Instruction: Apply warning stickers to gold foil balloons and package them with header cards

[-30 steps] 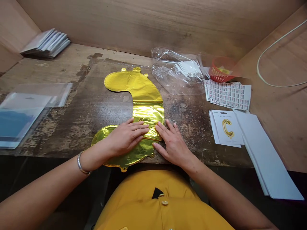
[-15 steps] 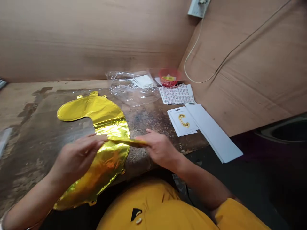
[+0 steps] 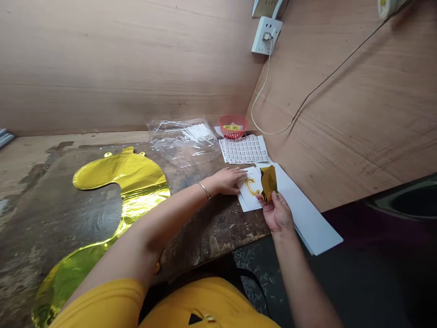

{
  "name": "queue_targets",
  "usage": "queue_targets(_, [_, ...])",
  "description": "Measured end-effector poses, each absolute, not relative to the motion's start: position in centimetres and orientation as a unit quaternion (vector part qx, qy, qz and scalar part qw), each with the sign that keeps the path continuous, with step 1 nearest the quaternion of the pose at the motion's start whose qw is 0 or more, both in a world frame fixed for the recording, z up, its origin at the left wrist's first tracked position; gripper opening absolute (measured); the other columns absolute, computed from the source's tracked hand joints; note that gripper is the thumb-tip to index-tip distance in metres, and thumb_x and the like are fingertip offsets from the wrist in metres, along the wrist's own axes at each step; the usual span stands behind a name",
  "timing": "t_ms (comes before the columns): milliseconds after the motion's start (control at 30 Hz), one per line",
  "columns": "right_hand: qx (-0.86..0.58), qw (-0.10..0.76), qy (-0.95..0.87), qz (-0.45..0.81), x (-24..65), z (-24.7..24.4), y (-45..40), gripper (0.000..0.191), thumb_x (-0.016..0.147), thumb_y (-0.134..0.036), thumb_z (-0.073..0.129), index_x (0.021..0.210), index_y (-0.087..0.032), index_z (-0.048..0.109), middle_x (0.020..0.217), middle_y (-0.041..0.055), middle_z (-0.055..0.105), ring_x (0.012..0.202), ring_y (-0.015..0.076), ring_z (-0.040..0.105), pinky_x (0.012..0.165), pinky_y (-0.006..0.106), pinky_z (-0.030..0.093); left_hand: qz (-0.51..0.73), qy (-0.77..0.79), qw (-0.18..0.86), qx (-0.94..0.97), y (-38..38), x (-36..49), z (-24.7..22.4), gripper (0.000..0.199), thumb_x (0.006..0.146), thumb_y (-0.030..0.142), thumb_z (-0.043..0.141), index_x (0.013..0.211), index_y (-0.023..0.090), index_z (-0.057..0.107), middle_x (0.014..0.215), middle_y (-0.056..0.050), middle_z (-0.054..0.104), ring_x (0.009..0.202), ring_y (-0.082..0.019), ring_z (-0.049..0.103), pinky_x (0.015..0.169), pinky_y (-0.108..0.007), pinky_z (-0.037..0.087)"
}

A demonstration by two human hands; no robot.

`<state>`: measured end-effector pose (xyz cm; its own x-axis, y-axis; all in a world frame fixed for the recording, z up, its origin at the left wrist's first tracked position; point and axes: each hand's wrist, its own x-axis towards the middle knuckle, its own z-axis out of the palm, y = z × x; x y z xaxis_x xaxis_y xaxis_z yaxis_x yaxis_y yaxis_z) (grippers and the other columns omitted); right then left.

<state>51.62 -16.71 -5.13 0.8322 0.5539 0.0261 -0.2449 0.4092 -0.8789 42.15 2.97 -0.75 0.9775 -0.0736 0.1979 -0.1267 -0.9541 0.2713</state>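
My right hand [image 3: 279, 213] is closed on a small folded gold foil balloon [image 3: 269, 181], held upright over the right edge of a white card [image 3: 246, 201] printed with a gold letter C. My left hand [image 3: 227, 181] reaches across to the card's left side, fingers stretched out and touching its upper part. A large flat gold foil balloon [image 3: 145, 175], curved like a C, lies on the table at left. My left forearm hides part of its lower half.
White card sheets [image 3: 303, 209] lie at the right, jutting past the table edge. Behind the cards are printed label sheets [image 3: 244, 149], a red basket [image 3: 232, 126] with yellow items, and a clear plastic bag [image 3: 184, 148] holding white pieces. A socket [image 3: 266, 35] with a cord hangs on the wall.
Both hands have moved right from above the large balloon. My left hand has let go of the folded balloon and now touches the card; my right hand still holds the folded balloon, now upright.
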Motion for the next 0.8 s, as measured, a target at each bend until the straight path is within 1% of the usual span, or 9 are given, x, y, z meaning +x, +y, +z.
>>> queue_targets(100, [-0.480, 0.824, -0.155, 0.256, 51.8, -5.2, -16.9, 0.028, 0.068, -0.037, 0.082, 0.088, -0.022, 0.069, 0.086, 0.0002, 0.077, 0.072, 0.0147, 0.072, 0.071, 0.032, 0.063, 0.089, -0.075, 0.154, 0.981, 3.4, 43.3, -1.6, 0.050, 0.078, 0.029, 0.068, 0.124, 0.013, 0.061, 0.132, -0.016, 0.060, 0.119, -0.028, 0.058, 0.101, -0.038, 0.045])
queue_targets(200, [-0.472, 0.826, -0.152, 0.269, 52.1, -5.0, -17.0, 0.027, 0.068, -0.036, 0.082, 0.087, -0.022, 0.070, 0.084, -0.0008, 0.076, 0.066, 0.0128, 0.071, 0.069, 0.029, 0.063, 0.120, -0.043, 0.172, 0.977, 3.3, 43.5, -2.2, 0.034, 0.088, 0.022, 0.054, 0.120, 0.013, 0.064, 0.121, -0.016, 0.067, 0.107, -0.026, 0.065, 0.092, -0.036, 0.049])
queue_targets(333, [-0.451, 0.839, -0.137, 0.274, 52.6, -4.7, -17.6, 0.023, 0.064, -0.038, 0.083, 0.078, -0.024, 0.070, 0.069, -0.0081, 0.074, 0.056, 0.0086, 0.068, 0.064, 0.023, 0.061, 0.203, 0.047, 0.200, 0.957, 2.8, 40.6, 0.0, 0.038, 0.096, 0.016, 0.037, 0.127, 0.013, 0.058, 0.119, -0.015, 0.067, 0.104, -0.024, 0.065, 0.086, -0.036, 0.050])
queue_targets(400, [-0.447, 0.837, -0.130, 0.288, 52.7, -4.4, -17.9, 0.024, 0.061, -0.038, 0.085, 0.073, -0.024, 0.070, 0.062, -0.0096, 0.071, 0.054, 0.0081, 0.068, 0.063, 0.021, 0.061, 0.261, 0.108, 0.224, 0.933, 2.8, 36.6, 1.9, 0.040, 0.098, 0.016, 0.030, 0.124, 0.014, 0.060, 0.115, -0.013, 0.069, 0.099, -0.021, 0.065, 0.082, -0.034, 0.050])
queue_targets(467, [-0.460, 0.821, -0.120, 0.315, 52.4, -4.1, -17.8, 0.028, 0.055, -0.037, 0.088, 0.073, -0.024, 0.070, 0.062, -0.0089, 0.071, 0.052, 0.0086, 0.066, 0.057, 0.020, 0.060, 0.343, 0.195, 0.307, 0.866, 2.9, 30.8, 3.4, 0.037, 0.099, 0.026, 0.034, 0.102, 0.014, 0.069, 0.092, -0.007, 0.073, 0.080, -0.019, 0.066, 0.070, -0.030, 0.051])
queue_targets(500, [-0.474, 0.809, -0.114, 0.328, 52.1, -3.8, -17.6, 0.032, 0.053, -0.036, 0.089, 0.076, -0.024, 0.071, 0.065, -0.0080, 0.072, 0.052, 0.0090, 0.066, 0.053, 0.020, 0.059, 0.355, 0.237, 0.335, 0.840, 3.0, 27.4, 3.8, 0.034, 0.097, 0.029, 0.040, 0.095, 0.014, 0.070, 0.087, -0.006, 0.073, 0.078, -0.019, 0.065, 0.069, -0.029, 0.050])
queue_targets(567, [-0.515, 0.775, -0.113, 0.348, 50.8, -2.9, -16.7, 0.036, 0.052, -0.036, 0.090, 0.082, -0.025, 0.072, 0.072, -0.0058, 0.074, 0.054, 0.0101, 0.066, 0.045, 0.019, 0.055, 0.342, 0.332, 0.370, 0.797, 2.8, 20.7, 3.8, 0.031, 0.094, 0.033, 0.046, 0.090, 0.014, 0.070, 0.085, -0.005, 0.073, 0.081, -0.020, 0.065, 0.072, -0.030, 0.051])
queue_targets(633, [-0.557, 0.731, -0.148, 0.366, 48.4, -1.6, -15.1, 0.035, 0.054, -0.035, 0.089, 0.084, -0.024, 0.072, 0.078, -0.0030, 0.075, 0.057, 0.0115, 0.066, 0.042, 0.018, 0.052, 0.329, 0.420, 0.369, 0.761, 2.3, 14.9, 2.8, 0.029, 0.090, 0.036, 0.050, 0.085, 0.015, 0.070, 0.083, -0.004, 0.074, 0.079, -0.021, 0.065, 0.071, -0.030, 0.051])
queue_targets(800, [-0.579, 0.596, -0.335, 0.445, 38.4, 1.7, -9.2, 0.027, 0.067, -0.040, 0.081, 0.073, -0.018, 0.067, 0.061, -0.0012, 0.066, 0.046, 0.0096, 0.057, 0.039, 0.019, 0.048, 0.336, 0.545, 0.343, 0.687, 1.2, 7.3, -0.7, 0.029, 0.086, 0.036, 0.052, 0.083, 0.015, 0.071, 0.084, -0.005, 0.075, 0.080, -0.023, 0.066, 0.071, -0.030, 0.051])
